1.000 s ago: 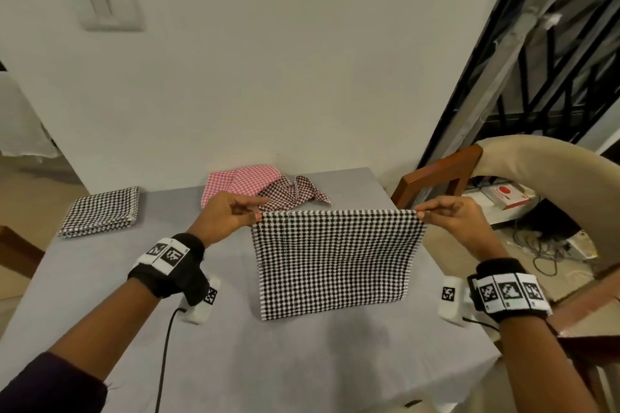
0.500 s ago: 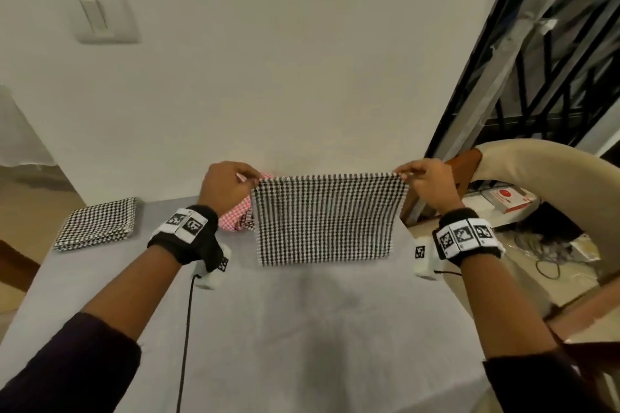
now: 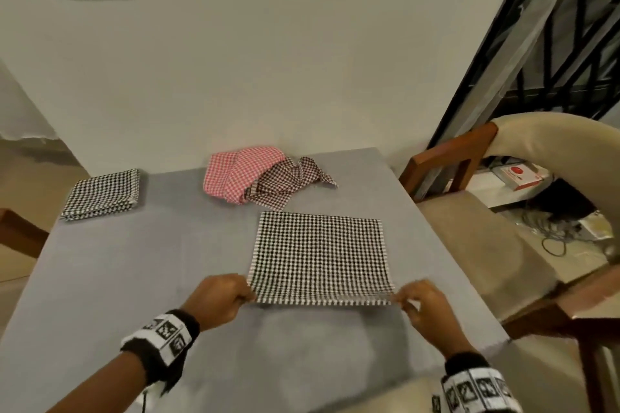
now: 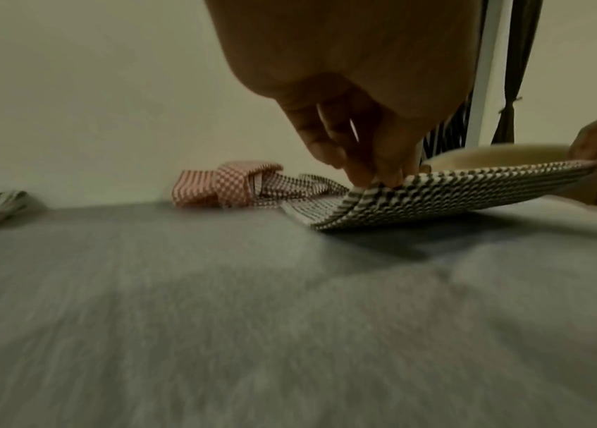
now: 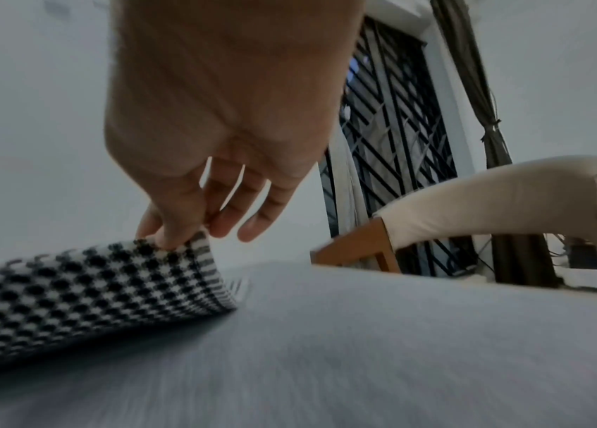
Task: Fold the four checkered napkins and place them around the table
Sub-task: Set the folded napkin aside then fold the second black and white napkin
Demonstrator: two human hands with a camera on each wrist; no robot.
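1. The left hand (image 3: 219, 298) and right hand (image 3: 424, 307) each pinched a near corner of the black-checked napkin (image 3: 320, 258), thumb against fingertips, lifting that edge slightly; probably to keep the cloth taut and square for a fold away from the body.
2. The napkin lay at about 1 o'clock on the grey worktop (image 3: 134, 278). A folded napkin (image 3: 102, 194) sat at 10 o'clock, likely already placed; a red napkin (image 3: 235, 171) and a dark crumpled napkin (image 3: 288, 178) waited at 12 o'clock.
3. A plain wall (image 3: 268, 43) stood behind; a cushioned chair (image 3: 503, 211) stood at 3 o'clock.
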